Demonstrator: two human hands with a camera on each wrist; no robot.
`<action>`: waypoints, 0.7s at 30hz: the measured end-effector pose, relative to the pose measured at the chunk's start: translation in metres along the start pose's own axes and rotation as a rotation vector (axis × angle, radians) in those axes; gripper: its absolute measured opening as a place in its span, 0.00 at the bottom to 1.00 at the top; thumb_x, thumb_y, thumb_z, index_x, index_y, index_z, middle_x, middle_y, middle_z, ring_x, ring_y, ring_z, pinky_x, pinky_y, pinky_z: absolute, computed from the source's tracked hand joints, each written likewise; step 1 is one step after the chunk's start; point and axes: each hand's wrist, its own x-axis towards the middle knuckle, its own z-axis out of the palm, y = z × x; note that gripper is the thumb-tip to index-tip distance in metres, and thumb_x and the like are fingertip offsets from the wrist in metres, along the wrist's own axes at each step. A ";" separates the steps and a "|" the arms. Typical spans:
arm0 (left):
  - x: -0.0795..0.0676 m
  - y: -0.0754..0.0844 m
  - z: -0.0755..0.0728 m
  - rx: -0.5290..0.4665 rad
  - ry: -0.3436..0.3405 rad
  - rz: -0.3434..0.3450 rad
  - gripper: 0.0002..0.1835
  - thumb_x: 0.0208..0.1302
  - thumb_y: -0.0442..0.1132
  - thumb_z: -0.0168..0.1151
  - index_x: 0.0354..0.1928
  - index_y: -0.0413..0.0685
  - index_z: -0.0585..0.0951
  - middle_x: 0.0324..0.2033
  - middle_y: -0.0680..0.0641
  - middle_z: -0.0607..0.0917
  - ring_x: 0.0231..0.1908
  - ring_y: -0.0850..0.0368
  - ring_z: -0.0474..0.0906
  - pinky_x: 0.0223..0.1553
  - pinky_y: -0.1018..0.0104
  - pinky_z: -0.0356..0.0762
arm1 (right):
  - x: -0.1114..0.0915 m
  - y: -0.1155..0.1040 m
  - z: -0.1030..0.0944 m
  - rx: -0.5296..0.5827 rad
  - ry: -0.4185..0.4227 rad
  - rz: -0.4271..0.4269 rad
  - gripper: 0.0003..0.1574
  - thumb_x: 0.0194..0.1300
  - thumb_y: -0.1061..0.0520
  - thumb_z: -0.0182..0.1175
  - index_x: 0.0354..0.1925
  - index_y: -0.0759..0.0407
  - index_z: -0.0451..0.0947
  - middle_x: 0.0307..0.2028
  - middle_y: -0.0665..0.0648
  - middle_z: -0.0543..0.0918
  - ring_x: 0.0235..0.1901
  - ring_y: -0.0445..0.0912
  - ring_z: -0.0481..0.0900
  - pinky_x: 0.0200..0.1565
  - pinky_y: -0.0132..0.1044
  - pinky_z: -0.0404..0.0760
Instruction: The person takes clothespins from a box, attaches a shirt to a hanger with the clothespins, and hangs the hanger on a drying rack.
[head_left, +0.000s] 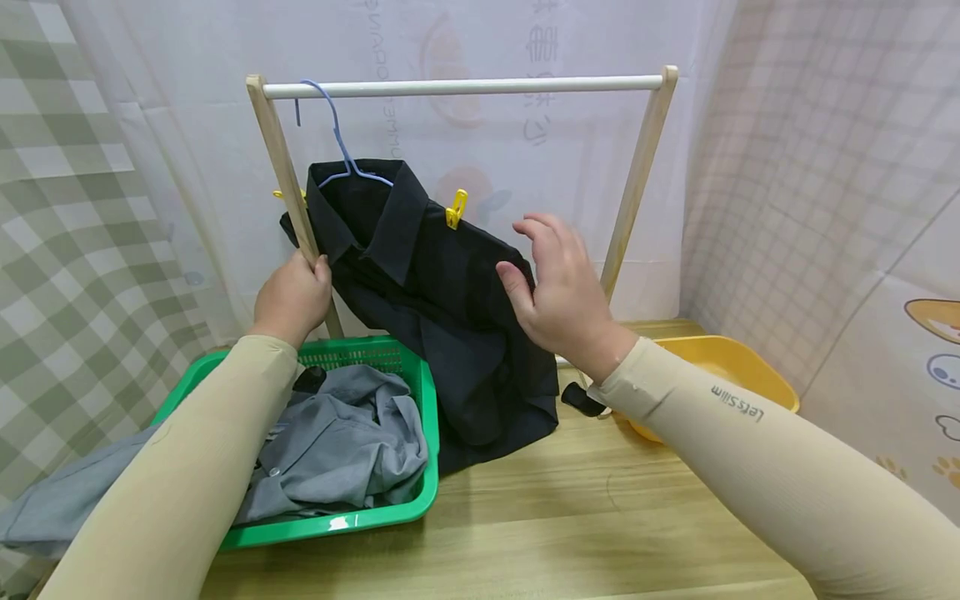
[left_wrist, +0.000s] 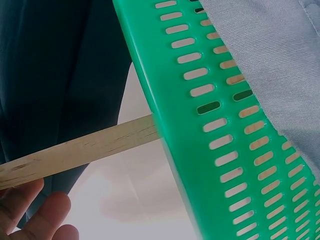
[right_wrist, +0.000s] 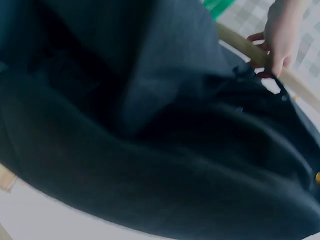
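Observation:
A black collared shirt (head_left: 465,317) hangs on a blue hanger (head_left: 341,137), whose hook is over the white rail (head_left: 465,87) near its left end. One yellow clip (head_left: 456,208) sits on a shoulder of the shirt; another yellow piece shows behind the left post. My left hand (head_left: 291,300) grips that wooden post (head_left: 281,158) of the rack, with its thumb and fingers around it; the right wrist view shows this hand (right_wrist: 282,37) too. Beside the shirt's sleeve, my right hand (head_left: 558,287) has its fingers spread and loosely bent, holding nothing.
Below the left post stands a green basket (head_left: 431,417) with a grey garment (head_left: 345,442) in it, partly spilling over the left side. A yellow basin (head_left: 738,358) is at the right, behind my right forearm. Near it a small black object (head_left: 581,400) lies on the wooden table (head_left: 570,517).

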 end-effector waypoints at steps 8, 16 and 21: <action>0.000 0.001 0.000 0.008 -0.002 -0.004 0.33 0.67 0.64 0.24 0.36 0.41 0.68 0.26 0.40 0.75 0.22 0.47 0.73 0.17 0.60 0.67 | -0.010 -0.031 0.009 0.081 0.084 -0.195 0.23 0.63 0.51 0.51 0.49 0.66 0.70 0.56 0.66 0.70 0.57 0.56 0.65 0.58 0.47 0.63; 0.000 0.000 -0.001 -0.004 -0.016 -0.003 0.34 0.67 0.65 0.25 0.38 0.42 0.68 0.28 0.40 0.76 0.24 0.46 0.74 0.18 0.59 0.68 | -0.032 -0.059 0.033 0.153 -0.113 -0.224 0.18 0.65 0.49 0.53 0.45 0.61 0.75 0.52 0.59 0.75 0.56 0.50 0.69 0.62 0.38 0.63; 0.000 0.000 -0.002 -0.003 -0.023 -0.004 0.33 0.67 0.65 0.25 0.39 0.42 0.68 0.29 0.40 0.77 0.25 0.46 0.75 0.18 0.59 0.69 | -0.048 -0.075 0.052 0.162 -0.273 -0.233 0.21 0.66 0.45 0.53 0.48 0.59 0.75 0.52 0.55 0.76 0.57 0.47 0.70 0.63 0.34 0.64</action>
